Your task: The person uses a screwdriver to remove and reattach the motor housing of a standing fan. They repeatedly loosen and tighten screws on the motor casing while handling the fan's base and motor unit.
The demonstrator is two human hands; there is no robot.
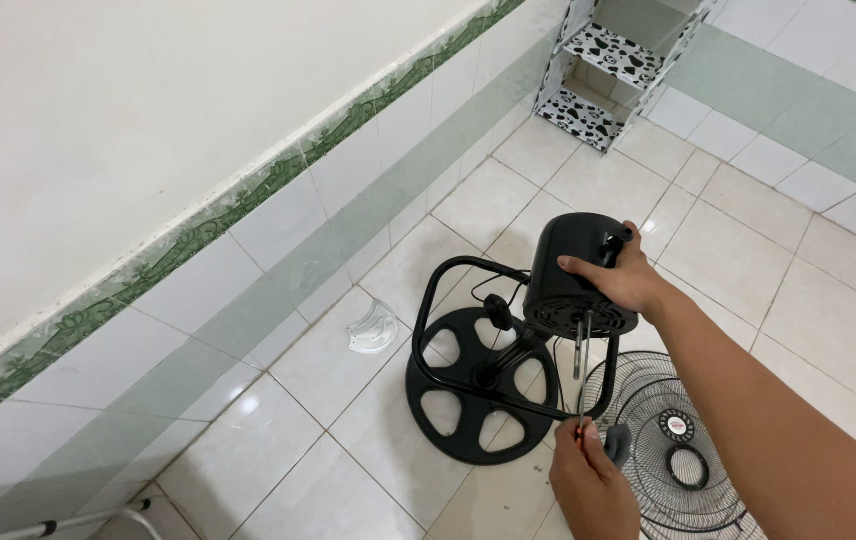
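My right hand (620, 280) grips the top of a black fan motor housing (568, 270), which sits in a black U-shaped bracket (448, 275) above a round black base (478, 385) with cut-outs. Its vented face points down towards the floor. My left hand (588, 485) pinches the lower end of a thin metal tool shaft (581, 370), like a screwdriver, that runs up to the housing's vented face. A small grey part (616, 443) sits right beside that hand; I cannot tell whether the hand holds it.
A black wire fan grille (678, 450) lies on the tiled floor at the right. A clear curved plastic piece (373, 328) lies near the wall. A shelf with a black-and-white spotted pattern (608, 60) stands in the far corner. A metal tube (68, 522) shows at bottom left.
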